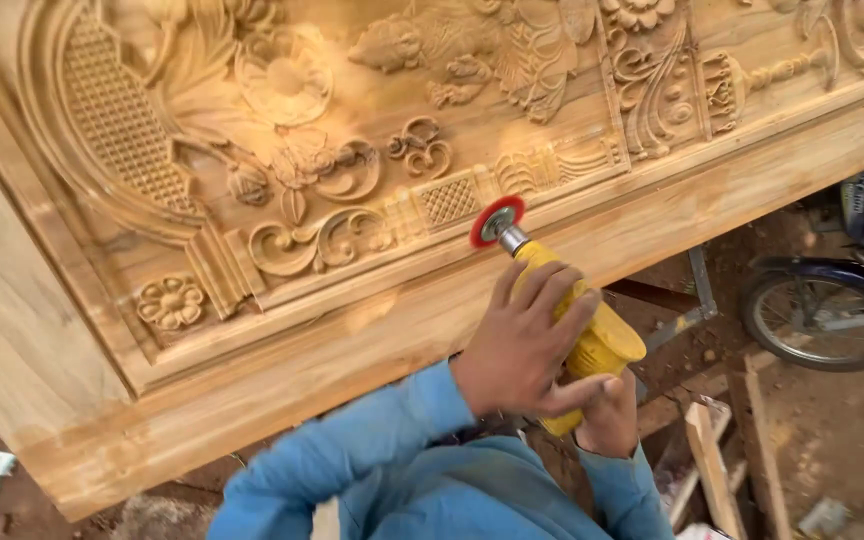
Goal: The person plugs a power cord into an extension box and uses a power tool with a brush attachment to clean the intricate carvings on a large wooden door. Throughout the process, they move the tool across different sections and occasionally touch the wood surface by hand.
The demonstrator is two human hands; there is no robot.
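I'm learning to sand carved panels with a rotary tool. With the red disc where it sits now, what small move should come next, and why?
Probably a short slide of the red disc along the groove beside the lattice square, which looks rougher than the flat border. Both hands already steady the yellow tool: left hand around the body, right hand at its rear end.

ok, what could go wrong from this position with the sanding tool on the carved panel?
1. The red sanding disc sits at the edge of the raised border moulding, beside the lattice carving; a slip could gouge fine detail.
2. The left hand wraps the yellow power tool well forward, so its fingers could slide toward the disc.
3. The right hand only supports the rear; a kick might twist the tool free.
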